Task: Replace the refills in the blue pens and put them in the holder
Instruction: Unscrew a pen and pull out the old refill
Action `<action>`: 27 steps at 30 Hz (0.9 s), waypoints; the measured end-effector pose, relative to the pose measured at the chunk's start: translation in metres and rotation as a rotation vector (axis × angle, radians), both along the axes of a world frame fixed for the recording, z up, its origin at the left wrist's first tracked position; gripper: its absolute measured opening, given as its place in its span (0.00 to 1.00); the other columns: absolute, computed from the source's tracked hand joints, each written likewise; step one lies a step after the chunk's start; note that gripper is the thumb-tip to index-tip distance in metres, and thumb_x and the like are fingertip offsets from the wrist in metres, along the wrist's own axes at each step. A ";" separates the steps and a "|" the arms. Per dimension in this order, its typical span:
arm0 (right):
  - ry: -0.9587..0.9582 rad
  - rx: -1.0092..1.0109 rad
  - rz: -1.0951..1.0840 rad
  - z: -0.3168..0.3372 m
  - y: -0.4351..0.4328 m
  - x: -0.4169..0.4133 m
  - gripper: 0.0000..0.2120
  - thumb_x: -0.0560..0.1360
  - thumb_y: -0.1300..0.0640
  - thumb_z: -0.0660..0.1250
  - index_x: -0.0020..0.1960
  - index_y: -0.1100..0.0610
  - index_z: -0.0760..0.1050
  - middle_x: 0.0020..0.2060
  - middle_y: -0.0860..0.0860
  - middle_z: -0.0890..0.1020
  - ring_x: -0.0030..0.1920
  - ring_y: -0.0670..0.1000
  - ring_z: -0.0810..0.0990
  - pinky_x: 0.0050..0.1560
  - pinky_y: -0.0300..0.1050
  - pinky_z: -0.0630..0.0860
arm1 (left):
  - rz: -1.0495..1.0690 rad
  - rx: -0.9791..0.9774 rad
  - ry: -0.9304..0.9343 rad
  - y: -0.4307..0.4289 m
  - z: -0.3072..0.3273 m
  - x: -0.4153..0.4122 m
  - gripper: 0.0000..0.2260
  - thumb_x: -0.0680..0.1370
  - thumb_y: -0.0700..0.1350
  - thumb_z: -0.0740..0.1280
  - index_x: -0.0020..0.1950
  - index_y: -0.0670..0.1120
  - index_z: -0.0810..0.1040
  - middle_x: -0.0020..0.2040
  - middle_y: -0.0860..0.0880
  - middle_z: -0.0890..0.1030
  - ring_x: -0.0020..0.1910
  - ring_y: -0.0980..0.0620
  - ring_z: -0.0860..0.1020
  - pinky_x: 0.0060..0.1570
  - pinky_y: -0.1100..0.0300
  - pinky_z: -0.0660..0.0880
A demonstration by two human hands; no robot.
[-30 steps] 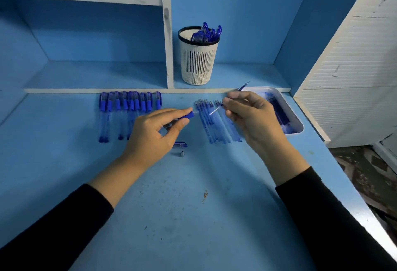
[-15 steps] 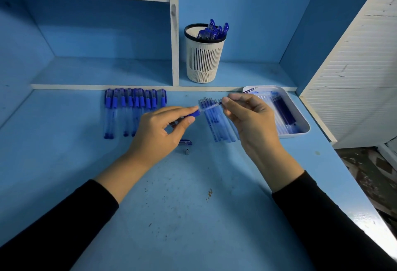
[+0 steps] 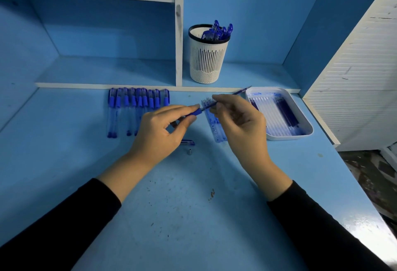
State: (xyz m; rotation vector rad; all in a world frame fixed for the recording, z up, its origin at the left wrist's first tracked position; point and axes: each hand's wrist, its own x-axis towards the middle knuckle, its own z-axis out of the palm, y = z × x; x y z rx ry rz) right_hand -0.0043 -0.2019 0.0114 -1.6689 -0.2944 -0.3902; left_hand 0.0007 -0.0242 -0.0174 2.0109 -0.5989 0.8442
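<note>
Left hand (image 3: 160, 130), right hand (image 3: 241, 123): pinch grips

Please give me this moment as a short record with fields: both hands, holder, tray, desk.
left hand: grips pen barrel by its blue grip
right hand: pinches refill, its near end at the barrel's mouth
holder: on the shelf, blue pens inside
tray: right of the hands, stored refills inside
desk: row of capped pens, loose refills, pen cap, small metal tip
</note>
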 end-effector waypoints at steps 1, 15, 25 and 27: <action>-0.026 -0.035 -0.026 -0.002 0.000 0.000 0.07 0.77 0.66 0.66 0.52 0.58 0.81 0.42 0.49 0.84 0.45 0.47 0.83 0.52 0.44 0.78 | 0.004 0.001 0.000 0.000 0.000 0.000 0.10 0.76 0.37 0.72 0.56 0.39 0.84 0.50 0.49 0.84 0.42 0.55 0.81 0.43 0.62 0.79; -0.067 0.105 0.028 0.001 0.002 -0.003 0.10 0.76 0.68 0.68 0.56 0.62 0.76 0.41 0.47 0.81 0.43 0.45 0.81 0.50 0.38 0.76 | 0.007 0.009 0.025 0.007 0.006 -0.011 0.10 0.76 0.40 0.71 0.57 0.41 0.83 0.51 0.51 0.84 0.43 0.56 0.81 0.45 0.63 0.79; 0.023 0.011 0.169 -0.002 0.002 -0.007 0.06 0.75 0.68 0.69 0.51 0.61 0.81 0.44 0.56 0.84 0.44 0.49 0.83 0.49 0.39 0.76 | 0.024 0.018 0.091 0.021 0.008 -0.022 0.10 0.75 0.39 0.73 0.56 0.42 0.84 0.51 0.56 0.82 0.46 0.64 0.81 0.44 0.71 0.76; 0.043 -0.015 0.191 -0.003 0.004 -0.009 0.05 0.74 0.66 0.71 0.49 0.61 0.80 0.40 0.53 0.84 0.41 0.48 0.82 0.46 0.38 0.76 | 0.022 0.023 0.102 0.024 0.009 -0.026 0.10 0.75 0.39 0.73 0.56 0.42 0.84 0.51 0.57 0.82 0.47 0.64 0.81 0.46 0.71 0.76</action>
